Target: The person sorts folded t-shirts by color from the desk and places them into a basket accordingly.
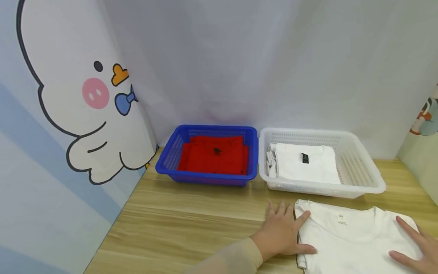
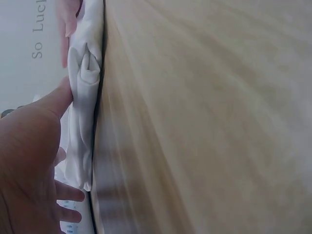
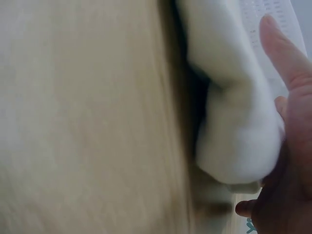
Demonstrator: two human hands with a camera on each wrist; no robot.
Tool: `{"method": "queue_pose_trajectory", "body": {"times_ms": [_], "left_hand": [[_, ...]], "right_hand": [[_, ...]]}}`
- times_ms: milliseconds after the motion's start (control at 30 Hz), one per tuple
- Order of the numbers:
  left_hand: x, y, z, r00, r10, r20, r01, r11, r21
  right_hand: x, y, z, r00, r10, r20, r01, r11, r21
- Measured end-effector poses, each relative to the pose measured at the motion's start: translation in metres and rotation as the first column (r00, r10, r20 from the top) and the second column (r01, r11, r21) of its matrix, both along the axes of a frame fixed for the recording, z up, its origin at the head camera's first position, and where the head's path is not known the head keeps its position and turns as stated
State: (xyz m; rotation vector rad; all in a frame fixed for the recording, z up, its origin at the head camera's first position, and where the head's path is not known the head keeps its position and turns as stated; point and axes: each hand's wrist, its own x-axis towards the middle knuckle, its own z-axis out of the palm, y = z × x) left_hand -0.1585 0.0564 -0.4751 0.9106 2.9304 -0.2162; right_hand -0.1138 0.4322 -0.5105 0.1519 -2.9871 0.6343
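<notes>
A folded white T-shirt point(image 1: 352, 241) lies on the table at the lower right of the head view, its neckline and small label facing up. My left hand point(image 1: 282, 234) is spread at its left edge, with thumb and index finger lying over the cloth. Over the right edge my right hand point(image 1: 426, 247) reaches with extended fingers, partly cut off by the frame. From the side, the left wrist view shows thick folded layers of the shirt point(image 2: 83, 117) with a dark line beneath. The right wrist view has the rounded fold point(image 3: 239, 112) beside my thumb.
Behind the shirt stands a white basket point(image 1: 367, 160) with folded white clothing point(image 1: 308, 171) in it. Left of that, a blue basket point(image 1: 205, 177) holds folded red clothing point(image 1: 212, 158). A pale curtain point(image 1: 239, 68) hangs behind both, and a cartoon-printed wall point(image 1: 61, 213) borders the wooden table point(image 1: 178, 228).
</notes>
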Motion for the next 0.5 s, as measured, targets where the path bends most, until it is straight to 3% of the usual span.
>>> {"method": "queue_pose_trajectory", "body": {"times_ms": [67,267,367,500], "left_hand": [[-0.0011,0.0,-0.0009,1.0,0.0,0.005,0.0,1.0,0.007],[-0.0014,0.0037,-0.003,0.998,0.009,0.066,-0.009,1.0,0.0],[-0.0006,0.006,-0.0033,0.995,0.012,0.101,-0.011,1.0,-0.003],[-0.0003,0.008,-0.0035,0.995,0.011,0.102,-0.01,1.0,-0.008]], "right_hand": [[-0.0015,-0.0023,0.0011,1.0,0.006,0.007,-0.006,1.0,0.019],[-0.0029,-0.006,0.0014,0.984,-0.048,0.173,0.023,0.989,0.144],[-0.001,-0.006,-0.0008,0.98,-0.06,0.19,0.031,0.988,0.153],[-0.0024,-0.0065,-0.0028,0.976,-0.072,0.206,0.037,0.985,0.168]]}}
